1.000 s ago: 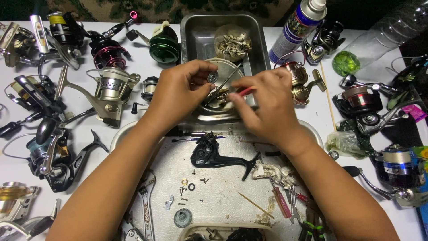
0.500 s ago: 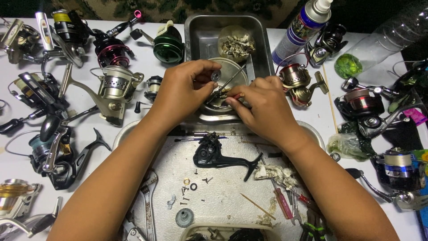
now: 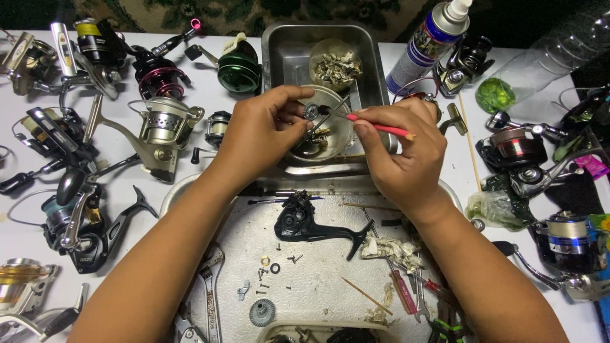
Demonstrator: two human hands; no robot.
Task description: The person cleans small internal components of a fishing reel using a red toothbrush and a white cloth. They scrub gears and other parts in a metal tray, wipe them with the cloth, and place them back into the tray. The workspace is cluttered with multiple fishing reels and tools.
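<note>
Fingers (image 3: 293,113) of the left hand (image 3: 260,130) pinch a small gear (image 3: 311,112); the right hand (image 3: 400,149), wrist bent inward, grips a red brush (image 3: 379,127) against it, over a metal bowl (image 3: 340,136).

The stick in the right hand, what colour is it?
Red stick, seen in the head view.

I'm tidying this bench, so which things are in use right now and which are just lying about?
In use:
left hand, pinching a small gear
right hand, holding a red brush
round bowl under them

Lying about:
spray can
black reel body
silver reel
loose screws
</note>
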